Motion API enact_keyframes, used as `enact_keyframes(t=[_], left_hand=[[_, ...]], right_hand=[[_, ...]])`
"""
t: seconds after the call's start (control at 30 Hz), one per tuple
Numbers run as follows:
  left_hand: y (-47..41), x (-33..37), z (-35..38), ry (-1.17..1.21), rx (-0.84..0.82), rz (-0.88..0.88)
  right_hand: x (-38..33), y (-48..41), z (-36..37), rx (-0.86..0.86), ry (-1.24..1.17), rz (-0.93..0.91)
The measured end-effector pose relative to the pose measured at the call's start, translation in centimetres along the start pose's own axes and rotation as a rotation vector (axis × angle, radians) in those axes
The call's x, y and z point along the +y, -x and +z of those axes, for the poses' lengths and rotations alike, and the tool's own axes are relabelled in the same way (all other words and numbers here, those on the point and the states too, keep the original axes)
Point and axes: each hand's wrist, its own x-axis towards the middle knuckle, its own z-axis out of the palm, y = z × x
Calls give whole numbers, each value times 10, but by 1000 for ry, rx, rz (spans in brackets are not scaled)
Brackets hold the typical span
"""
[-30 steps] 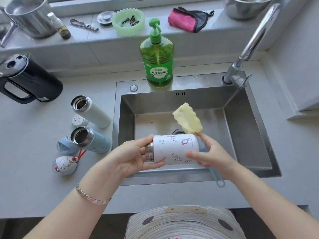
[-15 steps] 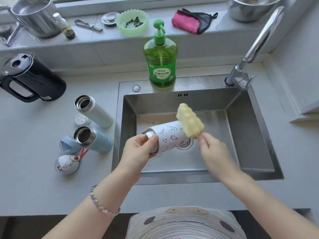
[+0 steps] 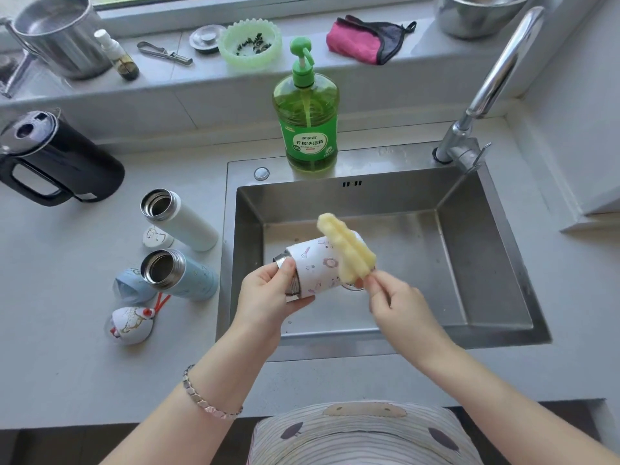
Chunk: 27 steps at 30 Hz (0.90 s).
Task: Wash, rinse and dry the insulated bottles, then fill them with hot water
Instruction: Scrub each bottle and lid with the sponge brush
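Yellow sponge brush [image 3: 345, 250] lies across the far end of the patterned white bottle [image 3: 318, 270], held tilted over the steel sink [image 3: 486, 263]. The left hand [image 3: 268, 297] grips its threaded steel neck; the right hand [image 3: 396, 300] pinches the brush handle (a second ago it steadied the bottle's base, nearer the front rim).

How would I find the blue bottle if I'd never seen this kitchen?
Start at the sink. On the counter left of it are two open bottles. The blue bottle is the nearer one, with small drawings; the white bottle behind it is plain.
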Motion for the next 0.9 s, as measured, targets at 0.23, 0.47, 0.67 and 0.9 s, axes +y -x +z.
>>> enact_keyframes(t=[0.23,0.47,0.67,0.9], left_hand=[[-2,-3,-2,27,46,22],[-9,6,-2,151,37,-60],[-8,-2,2,217,22,-139],[-6,-4,-2,199,18,-83]], right_hand=[[11,-5,-5,38,-92,123],[7,6,-7,72,-105,-2],[6,6,-14,39,-72,-3],[7,4,-13,28,-82,34]])
